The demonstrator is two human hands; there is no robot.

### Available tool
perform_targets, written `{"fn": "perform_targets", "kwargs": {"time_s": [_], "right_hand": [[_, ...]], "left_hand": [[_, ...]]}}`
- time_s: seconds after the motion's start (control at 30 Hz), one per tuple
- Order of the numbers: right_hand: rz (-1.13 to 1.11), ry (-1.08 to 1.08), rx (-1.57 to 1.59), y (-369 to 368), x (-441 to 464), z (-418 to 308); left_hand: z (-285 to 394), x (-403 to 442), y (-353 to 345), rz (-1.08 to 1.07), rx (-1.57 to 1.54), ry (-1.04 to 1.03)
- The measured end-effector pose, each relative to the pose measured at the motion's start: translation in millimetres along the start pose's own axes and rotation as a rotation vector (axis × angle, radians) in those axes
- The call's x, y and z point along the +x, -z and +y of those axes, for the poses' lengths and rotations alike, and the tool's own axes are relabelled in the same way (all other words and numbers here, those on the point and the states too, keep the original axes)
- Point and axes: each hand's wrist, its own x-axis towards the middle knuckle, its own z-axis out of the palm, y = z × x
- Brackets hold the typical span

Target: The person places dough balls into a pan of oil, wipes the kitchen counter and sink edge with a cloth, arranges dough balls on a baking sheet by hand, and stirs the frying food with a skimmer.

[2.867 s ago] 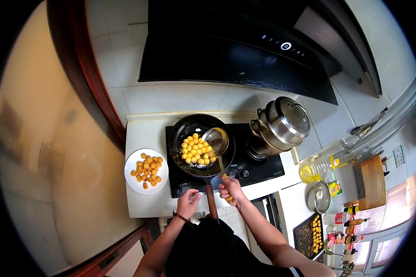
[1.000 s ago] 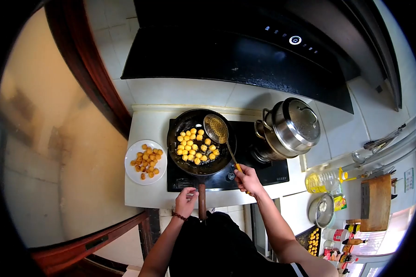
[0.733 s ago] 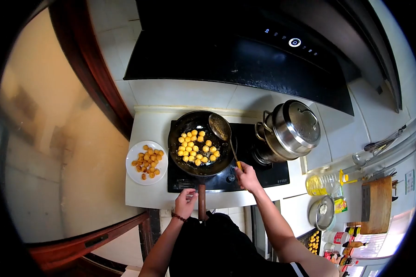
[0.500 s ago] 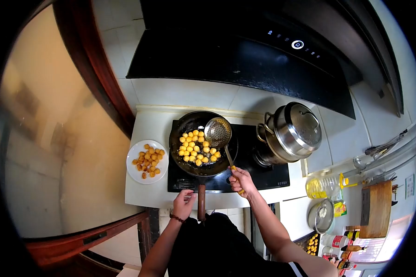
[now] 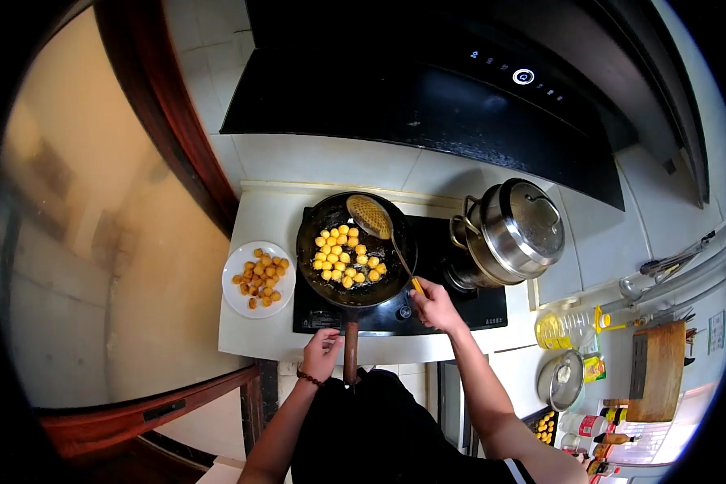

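My right hand (image 5: 436, 307) is closed on the yellow handle of a metal skimmer (image 5: 369, 216). The skimmer's perforated bowl is tilted over the far side of a dark wok (image 5: 312, 283). Golden round balls (image 5: 337, 260) sit in shiny oil in the wok, mostly left of and below the skimmer. My left hand (image 5: 321, 353), with a beaded bracelet at the wrist, hangs by the counter edge just left of the wok's brown handle (image 5: 351, 352). Its fingers are loosely bent and do not wrap the handle. A white plate (image 5: 235, 300) of browner balls (image 5: 262, 278) stands left of the wok.
The wok sits on a black cooktop (image 5: 484, 313). A lidded steel pot (image 5: 512, 234) stands to its right, under a black range hood (image 5: 395, 105). Farther right are an oil bottle (image 5: 563, 329), a steel bowl (image 5: 561, 379) and a wooden board (image 5: 656, 367).
My right hand has shifted slightly right and away from me. The skimmer's bowl has moved up and left and turned on edge. My left hand and the balls look unmoved.
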Motion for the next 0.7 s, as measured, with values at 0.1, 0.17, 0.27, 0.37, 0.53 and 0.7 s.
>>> {"fn": "perform_targets", "kwargs": {"time_s": [0.1, 0.17, 0.27, 0.37, 0.53, 0.7], "right_hand": [[0.174, 0.351, -0.817, -3.1, 1.4, -33.6], [0.160, 0.418, -0.959, -3.9, 7.8, -47.3], [0.129, 0.517, -1.195, -5.8, 19.1, -60.9], [0.087, 0.507, -1.451, -8.3, 28.4, -65.0], [0.072, 0.535, -1.530, 7.0, 25.0, -60.2], [0.127, 0.491, -1.536, 39.1, 12.7, -49.2]], "left_hand": [[-1.0, -0.1, -0.9, -0.001, 0.001, 0.001], [0.8, -0.3, -2.6, 0.007, 0.001, 0.004], [7.8, -2.2, -2.7, 0.040, 0.001, -0.010], [11.7, -5.9, 0.4, 0.064, 0.028, -0.004], [8.4, -14.6, 2.2, 0.115, -0.028, 0.006], [7.5, -15.5, 3.8, 0.095, -0.015, 0.020]]}}
